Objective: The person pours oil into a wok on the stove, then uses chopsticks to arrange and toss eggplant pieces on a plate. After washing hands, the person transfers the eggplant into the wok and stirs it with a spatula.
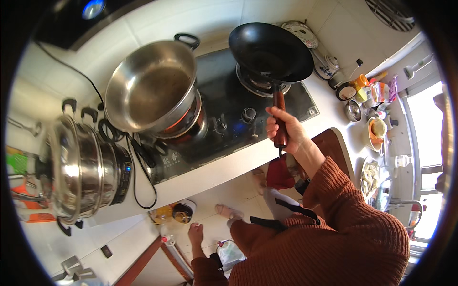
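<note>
Gripped in my right hand [286, 130] is the wooden handle of a black wok [270, 53], which is tilted over the right burner [257, 84] of a black glass gas hob [222, 96]. Whether the wok touches the burner cannot be told. My left hand [196, 234] hangs low over the floor, away from the counter, its fingers partly curled and no object visible in it. A wide stainless steel pan [152, 87] with black handles sits on the left burner, where an orange glow shows beneath it.
A steel steamer pot [80, 168] on an electric base stands left, with a black cord [135, 186] beside it. Bowls, condiments and a plate of pale food [370, 177] line the right counter. A range hood overhangs the upper left. Bottles and a plastic bag [230, 254] are on the floor.
</note>
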Motion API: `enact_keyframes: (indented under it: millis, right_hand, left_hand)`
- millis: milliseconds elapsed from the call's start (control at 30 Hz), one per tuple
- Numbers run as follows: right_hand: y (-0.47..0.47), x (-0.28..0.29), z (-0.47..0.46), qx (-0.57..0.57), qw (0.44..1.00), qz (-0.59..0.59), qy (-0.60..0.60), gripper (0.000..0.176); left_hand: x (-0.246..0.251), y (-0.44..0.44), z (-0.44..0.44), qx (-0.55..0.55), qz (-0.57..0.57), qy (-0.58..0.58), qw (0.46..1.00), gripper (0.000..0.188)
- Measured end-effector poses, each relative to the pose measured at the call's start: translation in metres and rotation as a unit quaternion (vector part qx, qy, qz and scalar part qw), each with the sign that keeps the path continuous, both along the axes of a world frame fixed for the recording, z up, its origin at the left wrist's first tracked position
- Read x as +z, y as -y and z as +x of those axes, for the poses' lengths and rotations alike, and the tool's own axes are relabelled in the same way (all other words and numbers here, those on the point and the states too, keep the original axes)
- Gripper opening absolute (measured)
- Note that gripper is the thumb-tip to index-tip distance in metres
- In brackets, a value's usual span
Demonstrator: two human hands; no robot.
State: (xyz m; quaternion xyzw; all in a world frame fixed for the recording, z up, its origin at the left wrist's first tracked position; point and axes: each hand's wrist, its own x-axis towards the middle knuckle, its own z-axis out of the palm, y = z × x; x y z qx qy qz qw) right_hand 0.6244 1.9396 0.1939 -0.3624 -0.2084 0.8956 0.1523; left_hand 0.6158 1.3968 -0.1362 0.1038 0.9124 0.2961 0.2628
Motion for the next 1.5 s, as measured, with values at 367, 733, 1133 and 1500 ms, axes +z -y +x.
enact_keyframes:
  millis: [367, 733, 1133, 1500]
  right_hand:
    - [-0.113, 0.094, 0.103, 0.135, 0.99, 0.045, 0.02, 0.028]
    - [-0.146, 0.039, 0.177, 0.162, 0.976, 0.14, -0.043, 0.037]
    - [-0.126, 0.047, 0.16, 0.158, 0.956, -0.058, -0.239, 0.038]
    - [-0.118, 0.131, 0.214, 0.206, 0.967, -0.133, -0.073, 0.039]
  left_hand:
    - [0.14, -0.21, 0.028, -0.11, 0.011, 0.037, 0.993, 0.033]
    - [0.152, -0.233, 0.028, -0.192, -0.14, 0.109, 0.965, 0.042]
    - [0.165, -0.207, -0.043, -0.148, -0.056, 0.024, 0.987, 0.034]
    - [0.104, -0.148, 0.011, -0.1, -0.086, 0.164, 0.978, 0.041]
